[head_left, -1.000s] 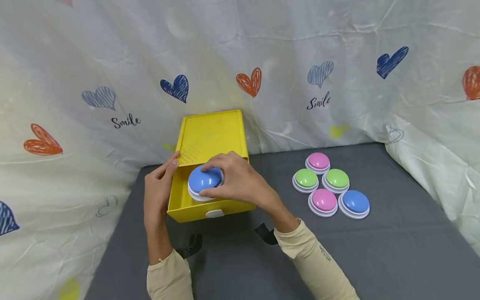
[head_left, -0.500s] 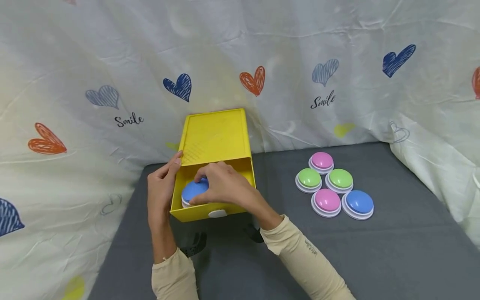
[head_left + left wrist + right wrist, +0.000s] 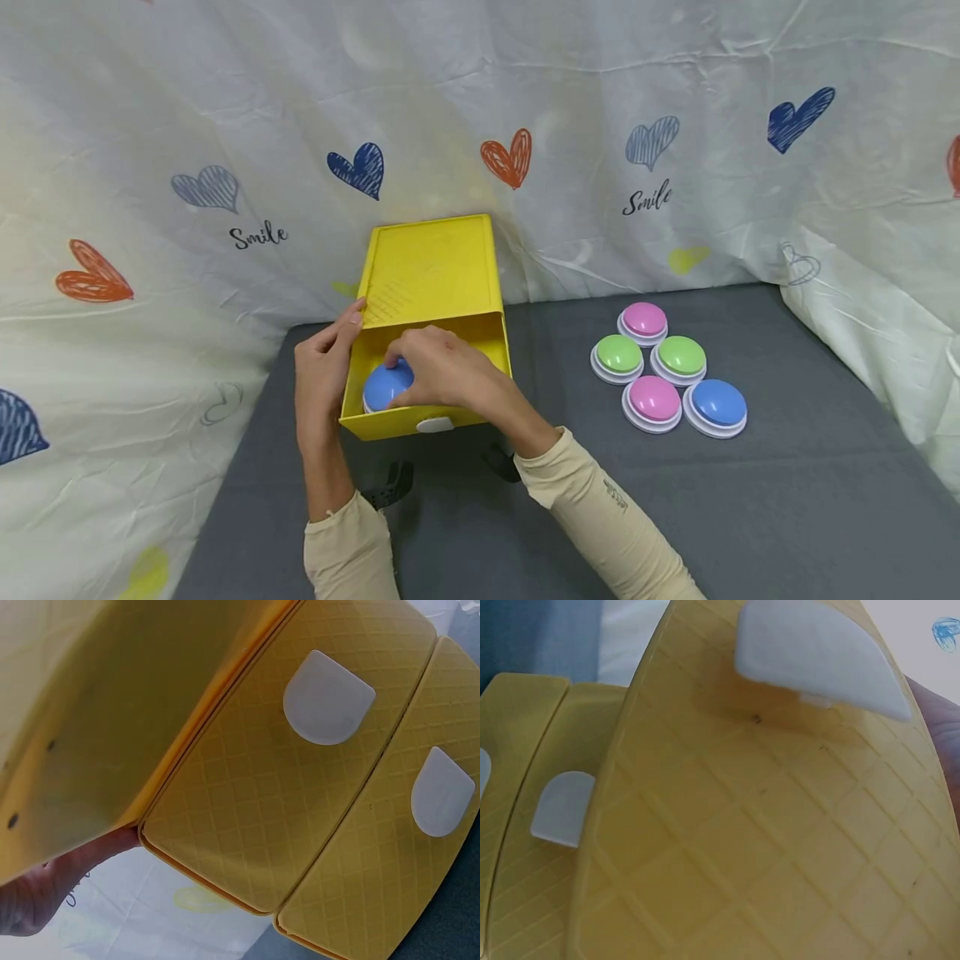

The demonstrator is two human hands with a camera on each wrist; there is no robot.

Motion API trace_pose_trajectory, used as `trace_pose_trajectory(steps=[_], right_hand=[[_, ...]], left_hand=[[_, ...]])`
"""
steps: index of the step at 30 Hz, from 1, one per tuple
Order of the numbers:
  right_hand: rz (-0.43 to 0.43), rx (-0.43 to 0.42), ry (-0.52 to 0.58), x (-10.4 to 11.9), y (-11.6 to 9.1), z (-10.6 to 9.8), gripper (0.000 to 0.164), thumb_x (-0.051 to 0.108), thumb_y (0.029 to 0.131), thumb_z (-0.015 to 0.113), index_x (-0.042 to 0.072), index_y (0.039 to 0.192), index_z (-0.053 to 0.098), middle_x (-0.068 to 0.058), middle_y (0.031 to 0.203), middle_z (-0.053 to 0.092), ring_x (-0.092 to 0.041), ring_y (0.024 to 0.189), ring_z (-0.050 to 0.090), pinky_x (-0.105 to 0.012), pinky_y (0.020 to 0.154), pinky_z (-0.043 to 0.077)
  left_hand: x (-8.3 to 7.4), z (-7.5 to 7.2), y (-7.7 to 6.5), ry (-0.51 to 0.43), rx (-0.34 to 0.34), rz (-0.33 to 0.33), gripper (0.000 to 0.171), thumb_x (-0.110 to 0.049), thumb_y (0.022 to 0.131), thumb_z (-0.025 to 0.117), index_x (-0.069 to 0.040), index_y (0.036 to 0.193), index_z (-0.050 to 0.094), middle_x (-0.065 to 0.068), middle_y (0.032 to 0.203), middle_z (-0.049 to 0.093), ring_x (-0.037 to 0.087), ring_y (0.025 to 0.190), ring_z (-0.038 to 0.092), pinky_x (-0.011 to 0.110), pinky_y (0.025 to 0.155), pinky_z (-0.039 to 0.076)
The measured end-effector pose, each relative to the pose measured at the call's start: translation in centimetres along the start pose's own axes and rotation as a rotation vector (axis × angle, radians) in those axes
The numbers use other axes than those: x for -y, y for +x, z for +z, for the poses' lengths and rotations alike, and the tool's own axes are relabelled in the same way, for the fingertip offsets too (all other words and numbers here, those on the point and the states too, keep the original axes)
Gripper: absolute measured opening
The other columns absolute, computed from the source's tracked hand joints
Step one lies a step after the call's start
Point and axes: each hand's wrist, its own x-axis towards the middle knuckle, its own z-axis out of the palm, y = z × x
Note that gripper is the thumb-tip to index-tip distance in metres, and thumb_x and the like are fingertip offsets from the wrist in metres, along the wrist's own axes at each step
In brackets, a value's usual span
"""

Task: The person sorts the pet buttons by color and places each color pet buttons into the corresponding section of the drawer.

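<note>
A yellow drawer cabinet (image 3: 431, 271) stands against the back curtain with its top drawer (image 3: 375, 428) pulled out. Inside that drawer, at the front left, sits a blue-domed push button (image 3: 384, 388) on a white base. The thumb and fingers of my right hand (image 3: 444, 367) hold its dome from the right. My left hand (image 3: 321, 371) rests against the cabinet's left side, fingers straight, fingertips by the front edge. In the right wrist view, the drawer front (image 3: 727, 817) hides the button and most of the right hand.
On the grey tabletop to the right lie two pink buttons (image 3: 654, 398), two green buttons (image 3: 682, 356) and another blue button (image 3: 718, 403). Closed lower drawers (image 3: 232, 817) with white pulls show beneath the top one. A white curtain with printed hearts (image 3: 506, 158) hangs behind.
My right hand has lowered the blue button from above the drawer into its front left part. My left hand has kept its place at the cabinet's side. The view has shifted slightly.
</note>
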Motion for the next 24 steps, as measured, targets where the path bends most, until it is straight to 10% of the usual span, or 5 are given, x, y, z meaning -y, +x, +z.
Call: trace_pose_trajectory(steps=[13, 24], right_hand=[[-0.058, -0.020, 0.091, -0.6, -1.4, 0.1, 0.040, 0.036, 0.087, 0.062, 0.011, 0.118, 0.061, 0.004, 0.107, 0.058, -0.006, 0.087, 0.049, -0.013, 0.075, 0.042], [-0.091, -0.452, 0.142, -2.0, -5.8, -2.2, 0.024, 0.027, 0.087, 0.064, 0.013, 0.106, 0.065, 0.005, 0.103, 0.059, -0.007, 0.092, 0.053, -0.015, 0.082, 0.045]], left_hand=[[0.3, 0.0, -0.6, 0.042, 0.014, 0.007, 0.041, -0.039, 0.090, 0.056, -0.011, 0.121, 0.061, -0.002, 0.125, 0.057, 0.013, 0.120, 0.046, 0.024, 0.087, 0.040], [0.2, 0.0, -0.1, 0.030, 0.003, -0.021, 0.043, -0.039, 0.089, 0.058, -0.010, 0.120, 0.062, -0.003, 0.124, 0.058, 0.012, 0.119, 0.048, 0.028, 0.096, 0.042]])
